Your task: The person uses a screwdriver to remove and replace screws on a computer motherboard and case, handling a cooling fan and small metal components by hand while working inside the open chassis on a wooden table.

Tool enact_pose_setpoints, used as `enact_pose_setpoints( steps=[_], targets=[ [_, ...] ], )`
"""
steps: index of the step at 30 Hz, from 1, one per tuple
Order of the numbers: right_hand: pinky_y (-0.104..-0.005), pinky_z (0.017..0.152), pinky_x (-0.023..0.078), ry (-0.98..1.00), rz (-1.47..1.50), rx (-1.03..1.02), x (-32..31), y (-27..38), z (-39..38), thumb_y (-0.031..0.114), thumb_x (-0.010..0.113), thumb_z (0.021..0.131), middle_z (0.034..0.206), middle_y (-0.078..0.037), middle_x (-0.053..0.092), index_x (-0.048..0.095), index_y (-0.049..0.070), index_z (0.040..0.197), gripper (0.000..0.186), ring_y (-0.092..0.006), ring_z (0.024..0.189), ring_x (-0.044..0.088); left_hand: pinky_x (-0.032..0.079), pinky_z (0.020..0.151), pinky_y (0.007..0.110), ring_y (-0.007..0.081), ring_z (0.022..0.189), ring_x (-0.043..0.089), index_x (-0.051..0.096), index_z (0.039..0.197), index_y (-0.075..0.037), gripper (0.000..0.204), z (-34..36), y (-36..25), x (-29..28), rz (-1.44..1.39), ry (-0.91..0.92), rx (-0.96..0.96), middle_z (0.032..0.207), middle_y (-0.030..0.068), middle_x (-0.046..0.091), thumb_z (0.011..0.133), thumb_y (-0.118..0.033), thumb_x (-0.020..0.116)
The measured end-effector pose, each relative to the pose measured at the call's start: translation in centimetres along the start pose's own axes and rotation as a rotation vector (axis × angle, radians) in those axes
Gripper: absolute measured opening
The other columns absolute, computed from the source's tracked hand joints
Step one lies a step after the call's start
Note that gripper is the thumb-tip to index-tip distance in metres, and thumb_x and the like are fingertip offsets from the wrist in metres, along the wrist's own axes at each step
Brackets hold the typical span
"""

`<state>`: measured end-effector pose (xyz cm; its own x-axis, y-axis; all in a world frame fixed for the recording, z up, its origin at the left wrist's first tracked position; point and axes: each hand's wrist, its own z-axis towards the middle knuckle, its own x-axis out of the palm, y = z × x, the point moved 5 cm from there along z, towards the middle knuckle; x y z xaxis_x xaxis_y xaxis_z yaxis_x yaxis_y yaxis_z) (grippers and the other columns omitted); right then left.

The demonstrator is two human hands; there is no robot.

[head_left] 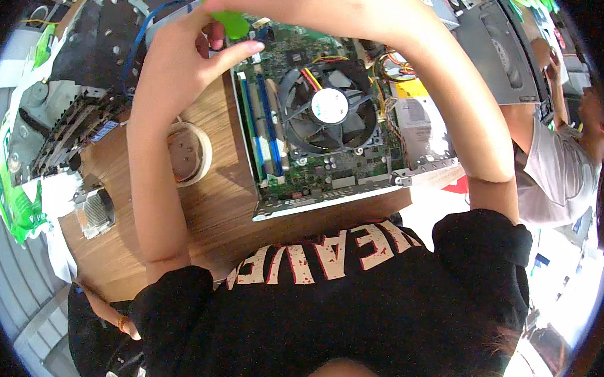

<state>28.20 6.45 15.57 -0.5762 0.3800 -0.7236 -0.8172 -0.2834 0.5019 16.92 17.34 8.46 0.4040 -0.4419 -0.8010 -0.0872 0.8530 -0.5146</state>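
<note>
An open computer case holds a green circuit board point(333, 173) with a black fan point(350, 123) and a row of memory sticks point(259, 125). At its upper left corner, my right hand point(271, 4) is closed on a bright green tool point(232, 22), its fingertips partly out of clear sight. My left hand point(183, 54) is beside and partly under it, fingers curled near the green tool and thumb stretched over the board's edge; what those fingers grip, if anything, is hidden.
A round container point(201, 152) and metal heat sink point(96, 212) lie on the wooden table point(140, 275). Dark metal parts point(84, 47) stand at left, a dark casing point(490, 51) at upper right. A co-worker point(555, 174) is at right; another person's arm point(108, 311) shows lower left.
</note>
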Motion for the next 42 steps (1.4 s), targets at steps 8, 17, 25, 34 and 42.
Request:
enact_pose_setpoints(
  steps=[8, 17, 25, 34, 42],
  targets=[
    [-0.0397, 0.082, 0.053, -0.043, 0.257, -0.134, 1.8, -0.6, -1.6, 0.002, 0.053, 0.091, 0.102, -0.019, 0.066, 0.052, 0.002, 0.133, 0.042, -0.0287, 0.090, 0.067, 0.052, 0.065, 0.030, 0.0160, 0.065, 0.061, 0.073, 0.104, 0.001, 0.019, -1.5, 2.0, -2.1, -0.127, 0.326, -0.151, 0.076, 0.0093, 0.068, 0.091, -0.012, 0.071],
    [-0.0355, 0.093, 0.057, -0.172, 0.369, -0.049, 1.6, -2.5, -2.5, -0.001, 0.051, 0.090, 0.119, -0.014, 0.065, 0.055, 0.000, 0.138, 0.048, -0.0193, 0.105, 0.066, 0.058, 0.067, 0.033, 0.0206, 0.067, 0.072, 0.073, 0.102, 0.007, 0.020, -2.0, 2.4, 0.0, -0.223, 0.421, -0.210, 0.077, 0.0150, 0.071, 0.093, -0.006, 0.060],
    [-0.0307, 0.088, 0.058, -0.243, 0.371, -0.040, -1.0, -1.3, -3.4, -0.004, 0.048, 0.091, 0.127, -0.012, 0.058, 0.051, 0.000, 0.140, 0.050, -0.0157, 0.107, 0.064, 0.059, 0.069, 0.030, 0.0164, 0.073, 0.072, 0.072, 0.110, 0.009, 0.027, -1.1, 2.4, 1.3, -0.208, 0.426, -0.258, 0.089, 0.0150, 0.076, 0.092, -0.010, 0.074],
    [-0.0273, 0.083, 0.059, -0.438, 0.487, 0.137, -4.8, 4.1, -3.0, 0.004, 0.051, 0.094, 0.125, -0.015, 0.061, 0.046, -0.002, 0.145, 0.052, -0.0155, 0.105, 0.065, 0.058, 0.067, 0.028, 0.0144, 0.070, 0.073, 0.072, 0.093, 0.007, 0.021, -1.6, -0.9, 1.3, -0.526, 0.264, -0.242, 0.080, 0.0114, 0.075, 0.095, -0.014, 0.073],
    [-0.0434, 0.090, 0.055, -0.861, 0.309, 0.477, -10.9, 3.3, -11.4, 0.020, 0.044, 0.101, 0.111, -0.025, 0.065, 0.063, -0.003, 0.122, 0.037, -0.0361, 0.105, 0.064, 0.054, 0.060, 0.025, 0.0099, 0.064, 0.068, 0.077, 0.095, 0.002, 0.015, -8.6, 0.6, -1.4, -0.318, 0.174, -0.508, 0.074, 0.0072, 0.074, 0.092, -0.012, 0.076]
  ],
)
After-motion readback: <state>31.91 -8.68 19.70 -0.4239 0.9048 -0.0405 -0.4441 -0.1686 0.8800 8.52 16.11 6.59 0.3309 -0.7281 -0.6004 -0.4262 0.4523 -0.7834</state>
